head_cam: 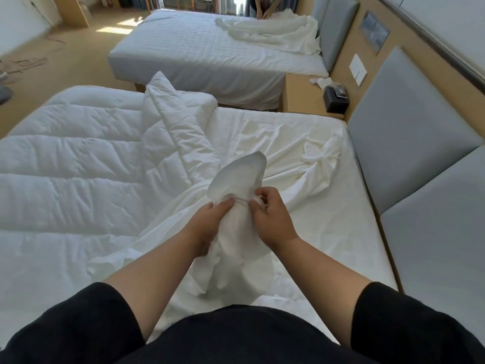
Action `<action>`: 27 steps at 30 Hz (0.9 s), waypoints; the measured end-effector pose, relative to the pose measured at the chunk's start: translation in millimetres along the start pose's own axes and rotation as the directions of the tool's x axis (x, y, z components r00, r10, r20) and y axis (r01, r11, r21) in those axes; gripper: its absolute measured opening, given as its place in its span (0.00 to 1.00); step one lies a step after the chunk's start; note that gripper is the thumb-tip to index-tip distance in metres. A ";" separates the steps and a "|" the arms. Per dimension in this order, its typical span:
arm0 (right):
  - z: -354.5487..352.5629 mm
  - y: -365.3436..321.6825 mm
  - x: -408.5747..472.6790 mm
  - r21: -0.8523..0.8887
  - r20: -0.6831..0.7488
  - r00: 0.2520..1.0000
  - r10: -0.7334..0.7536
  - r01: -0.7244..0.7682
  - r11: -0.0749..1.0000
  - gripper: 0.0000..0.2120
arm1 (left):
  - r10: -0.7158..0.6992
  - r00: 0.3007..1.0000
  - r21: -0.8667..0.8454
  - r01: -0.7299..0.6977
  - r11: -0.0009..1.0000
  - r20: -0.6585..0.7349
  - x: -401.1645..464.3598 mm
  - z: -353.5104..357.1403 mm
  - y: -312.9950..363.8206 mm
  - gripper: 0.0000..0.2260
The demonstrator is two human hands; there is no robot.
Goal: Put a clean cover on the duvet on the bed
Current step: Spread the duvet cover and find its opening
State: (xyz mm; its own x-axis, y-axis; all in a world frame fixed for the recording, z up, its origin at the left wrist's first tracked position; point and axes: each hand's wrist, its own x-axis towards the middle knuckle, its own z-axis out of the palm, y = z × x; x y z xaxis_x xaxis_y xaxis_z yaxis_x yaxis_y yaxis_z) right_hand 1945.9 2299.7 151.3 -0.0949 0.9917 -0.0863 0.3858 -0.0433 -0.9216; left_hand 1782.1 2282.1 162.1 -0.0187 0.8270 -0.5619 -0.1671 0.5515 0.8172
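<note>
A white quilted duvet [70, 164] lies spread over the left half of the near bed, one edge folded up in a ridge at the middle. A smooth white duvet cover [283, 143] lies rumpled over the right half. In front of me a corner of the cover [241, 177] stands bunched upright with something stuffed inside. My left hand [210, 224] grips the bunch from the left. My right hand [273, 214] pinches a thin white tie string at the bunch's neck.
Grey padded headboard panels [409, 153] line the right side. A wooden nightstand [301, 93] with a black box [337, 98] sits between the beds. On the far bed [183, 56] lies another rumpled white cover [275, 32], with another person's hands at its far edge. Carpet lies at the left.
</note>
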 end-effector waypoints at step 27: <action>-19.5 -41.1 17.9 -0.868 0.326 0.912 -0.248 0.393 0.305 0.58 | 0.214 0.964 0.574 -0.267 0.774 0.160 21.6 -19.6 18.8 0.22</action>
State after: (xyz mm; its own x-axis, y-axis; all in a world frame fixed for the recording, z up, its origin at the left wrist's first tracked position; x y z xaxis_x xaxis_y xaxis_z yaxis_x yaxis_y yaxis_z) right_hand 1946.2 2321.6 195.0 -0.4813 0.8762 0.0270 0.8766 0.4811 0.0139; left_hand 1759.3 2308.1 162.9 0.1035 0.9325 -0.3461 0.4416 0.2687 0.8560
